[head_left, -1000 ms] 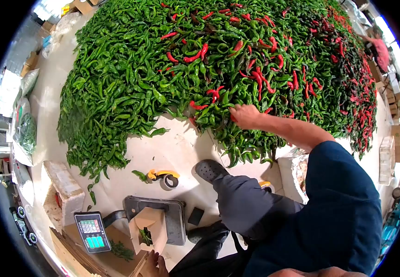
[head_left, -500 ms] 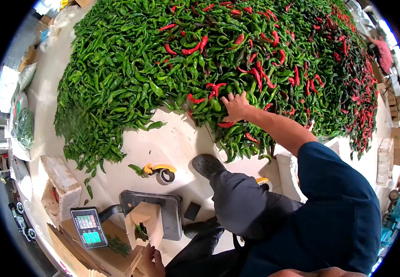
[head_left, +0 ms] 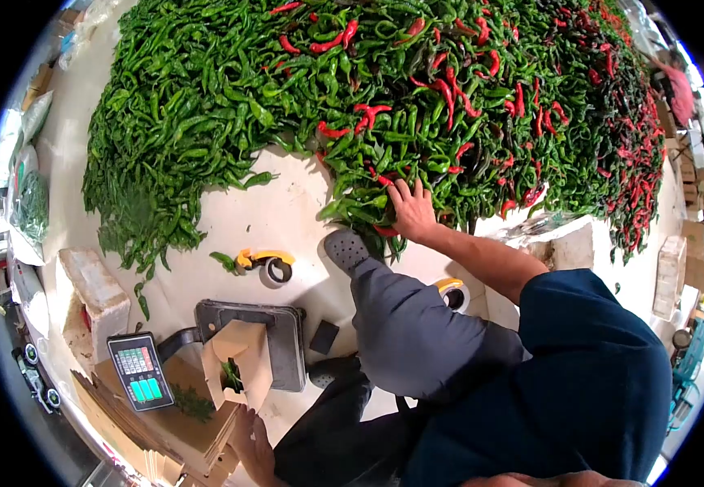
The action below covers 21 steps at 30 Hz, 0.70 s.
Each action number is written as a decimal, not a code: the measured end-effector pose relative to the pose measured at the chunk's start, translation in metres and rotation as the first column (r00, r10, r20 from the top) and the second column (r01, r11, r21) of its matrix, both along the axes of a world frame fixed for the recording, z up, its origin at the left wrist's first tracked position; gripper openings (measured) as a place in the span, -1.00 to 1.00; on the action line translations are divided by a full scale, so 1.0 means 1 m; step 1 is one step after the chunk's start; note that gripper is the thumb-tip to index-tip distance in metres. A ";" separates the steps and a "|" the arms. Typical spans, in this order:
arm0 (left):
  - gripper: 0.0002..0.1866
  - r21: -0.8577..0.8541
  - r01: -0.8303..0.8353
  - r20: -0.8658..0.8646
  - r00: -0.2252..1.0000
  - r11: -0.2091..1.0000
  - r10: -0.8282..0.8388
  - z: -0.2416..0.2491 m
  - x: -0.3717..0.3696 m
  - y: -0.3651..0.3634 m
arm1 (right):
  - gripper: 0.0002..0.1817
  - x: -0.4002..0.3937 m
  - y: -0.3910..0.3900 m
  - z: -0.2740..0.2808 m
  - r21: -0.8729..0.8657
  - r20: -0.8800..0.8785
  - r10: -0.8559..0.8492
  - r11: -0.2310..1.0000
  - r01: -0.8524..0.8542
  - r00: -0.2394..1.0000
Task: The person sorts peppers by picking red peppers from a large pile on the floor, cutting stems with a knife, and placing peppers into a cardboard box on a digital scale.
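My right hand (head_left: 413, 213) rests on the near edge of a big heap of green chili peppers (head_left: 198, 122), fingers spread over them. A red chili pepper (head_left: 385, 231) lies by its thumb side. Low in the view, my left hand (head_left: 253, 442) is at the lower edge of an open cardboard box (head_left: 256, 357); its fingers are partly hidden, so their grip does not show. Some green peppers (head_left: 231, 375) are visible inside the box, which sits tilted on the black platform of a scale (head_left: 289, 345). The scale's display (head_left: 141, 371) stands to the left.
A yellow tape dispenser (head_left: 264, 264) lies on the pale floor beyond the scale; another tape roll (head_left: 453, 296) is beside my leg. Foam boxes (head_left: 96, 296) and flattened cardboard (head_left: 125, 426) are at left. Another person in red (head_left: 678, 93) is at the far right.
My right hand has moved slightly nearer to me along the heap's edge, and the peppers around it have shifted. My left hand stays by the box. The whole view has shifted a little.
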State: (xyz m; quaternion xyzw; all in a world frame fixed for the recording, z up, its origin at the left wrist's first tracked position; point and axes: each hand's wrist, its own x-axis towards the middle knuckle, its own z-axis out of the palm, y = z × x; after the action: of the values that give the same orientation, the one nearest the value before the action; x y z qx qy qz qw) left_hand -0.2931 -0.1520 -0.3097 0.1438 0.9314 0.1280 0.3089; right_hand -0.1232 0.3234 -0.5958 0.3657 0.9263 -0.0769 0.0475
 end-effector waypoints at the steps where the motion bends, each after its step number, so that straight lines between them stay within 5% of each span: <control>1: -0.51 0.220 -0.193 0.076 0.981 0.956 0.181 -0.014 0.004 -0.012 | -0.07 -0.003 0.000 0.002 -0.040 -0.014 -0.038 0.998 0.037 0.999; 8: -0.53 0.178 -0.217 0.075 0.976 0.960 0.206 -0.009 0.009 -0.015 | -0.02 -0.025 0.017 0.014 -0.025 0.072 -0.034 0.999 0.036 0.997; 11: -0.52 0.289 -0.266 0.144 0.962 0.920 0.233 -0.022 0.008 -0.035 | -0.14 -0.039 0.026 0.026 -0.071 0.164 0.024 0.997 -0.012 0.986; 15: -0.49 0.158 -0.084 -0.040 0.995 0.984 0.091 0.000 0.012 -0.018 | -0.43 -0.032 0.026 -0.002 0.090 0.269 0.282 0.944 -0.316 0.921; 20: -0.54 0.190 -0.198 0.028 0.980 0.962 0.196 -0.004 0.011 -0.017 | -0.58 -0.044 0.021 -0.005 -0.068 0.399 0.268 0.962 -0.263 0.877; 21: -0.53 0.198 -0.190 0.029 0.982 0.962 0.188 -0.003 0.011 -0.016 | -0.57 -0.044 0.025 -0.004 0.007 0.415 0.323 0.934 -0.358 0.851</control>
State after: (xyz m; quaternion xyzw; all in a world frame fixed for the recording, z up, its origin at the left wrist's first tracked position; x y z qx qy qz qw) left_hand -0.2826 -0.1682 -0.3129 0.0837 0.9217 0.2506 0.2840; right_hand -0.1677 0.3481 -0.5998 0.2052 0.9484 0.0495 0.2365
